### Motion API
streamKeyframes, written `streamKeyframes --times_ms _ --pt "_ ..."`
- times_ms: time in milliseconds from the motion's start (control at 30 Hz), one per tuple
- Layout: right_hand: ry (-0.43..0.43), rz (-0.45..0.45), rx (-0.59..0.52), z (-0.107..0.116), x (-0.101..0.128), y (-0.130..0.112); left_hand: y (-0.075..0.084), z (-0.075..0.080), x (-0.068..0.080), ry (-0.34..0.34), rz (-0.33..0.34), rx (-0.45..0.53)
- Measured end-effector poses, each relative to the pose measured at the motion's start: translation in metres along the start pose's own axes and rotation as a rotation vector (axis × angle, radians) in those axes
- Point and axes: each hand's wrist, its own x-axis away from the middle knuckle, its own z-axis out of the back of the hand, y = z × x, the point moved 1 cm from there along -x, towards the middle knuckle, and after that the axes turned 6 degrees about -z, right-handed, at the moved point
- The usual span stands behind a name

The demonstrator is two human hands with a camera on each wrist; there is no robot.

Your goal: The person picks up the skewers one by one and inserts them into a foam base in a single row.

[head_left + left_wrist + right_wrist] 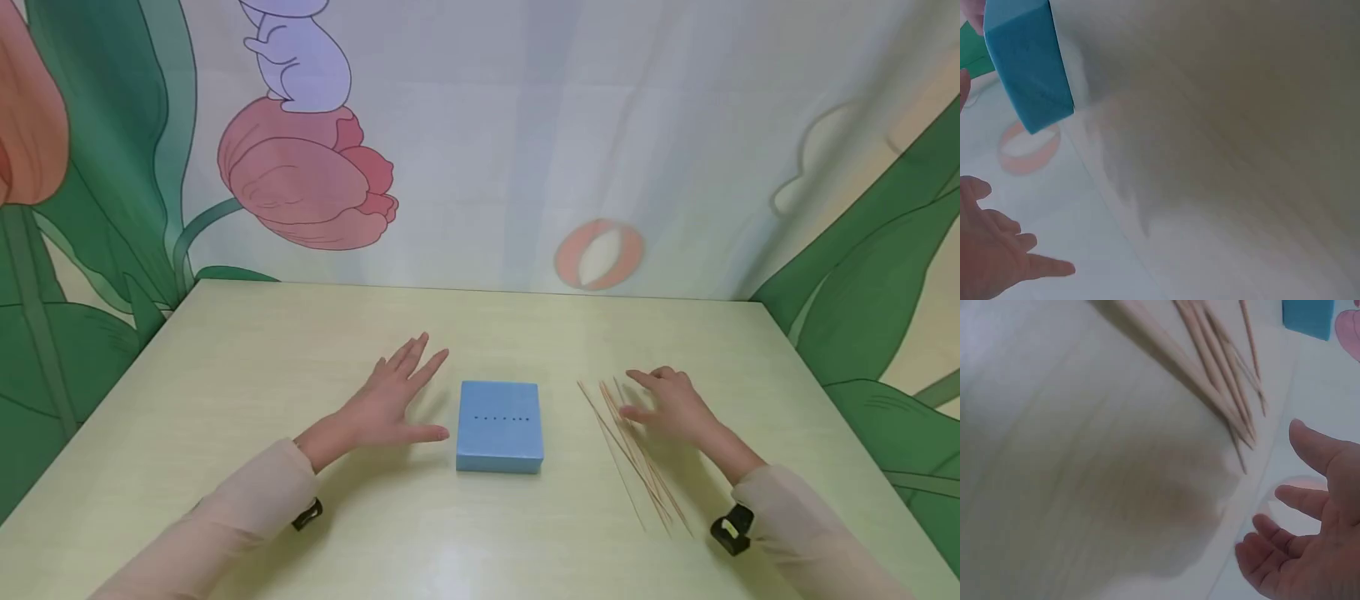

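A light blue box (499, 427) with a row of small dark holes across its top sits mid-table; its side (1032, 69) shows in the left wrist view. To its left, my left hand (386, 404) is spread, with the thumb pointing at the box and nothing held. Several thin wooden skewers (637, 458) lie loosely crossed on the table to the right of the box. My right hand (670, 406) hovers at their far ends, thumb and index finger apart, the other fingers loosely bent. In the right wrist view the skewers (1210, 356) and the hand (1310, 531) stand apart.
The pale wooden table (337, 533) ends at the back against a printed curtain (480, 167) with flowers and leaves. A black wrist strap (732, 530) hangs under the right sleeve, another black piece (307, 514) under the left.
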Motion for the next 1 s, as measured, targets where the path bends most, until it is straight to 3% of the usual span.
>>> streamKeyframes --times_ms 200,367,833,1000 --pt "-0.07 -0.076 -0.163 -0.01 -0.007 0.004 0.004 -0.01 -0.009 -0.098 -0.049 0.218" --pt "-0.096 -0.177 -0.254 -0.019 -0.011 0.008 0.006 -0.016 -0.015 -0.173 -0.03 0.309" --pt "-0.099 -0.265 -0.259 -0.018 -0.01 0.001 0.006 -0.02 -0.021 -0.231 -0.035 0.307" --pt "-0.112 -0.285 -0.317 -0.011 -0.008 -0.001 0.007 -0.021 -0.022 -0.237 -0.04 0.311"
